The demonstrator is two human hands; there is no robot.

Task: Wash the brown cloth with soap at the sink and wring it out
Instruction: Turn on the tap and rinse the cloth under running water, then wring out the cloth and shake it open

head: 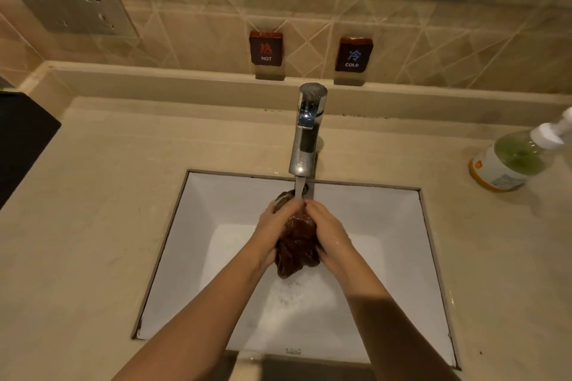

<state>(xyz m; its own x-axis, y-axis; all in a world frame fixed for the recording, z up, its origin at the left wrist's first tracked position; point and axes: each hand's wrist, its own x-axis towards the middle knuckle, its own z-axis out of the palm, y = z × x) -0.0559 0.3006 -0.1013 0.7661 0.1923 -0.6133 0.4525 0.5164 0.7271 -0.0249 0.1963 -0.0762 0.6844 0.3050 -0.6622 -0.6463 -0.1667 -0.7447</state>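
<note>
Brown cloth (297, 244) is bunched into a wet wad right under the faucet (306, 130), with the water stream (298, 187) landing on top of it over the sink (387, 226). Left hand (274, 226) wraps it from left of the faucet and right hand (328, 232) from the right, both with fingers curled round it. Looks like the rub-and-rinse stage to me, since there are suds (288, 294) in the basin below the faucet. I'd knead the folds open under the stream and hold it low to cut splashing. The soap bottle (510, 158) stands well right of the faucet if more is needed. Hard to see: fingertips are buried in cloth, I can't spot the drain, the bottle's pump is cut off at the edge, and in this dim light I can't tell if there's lather on the cloth.
</note>
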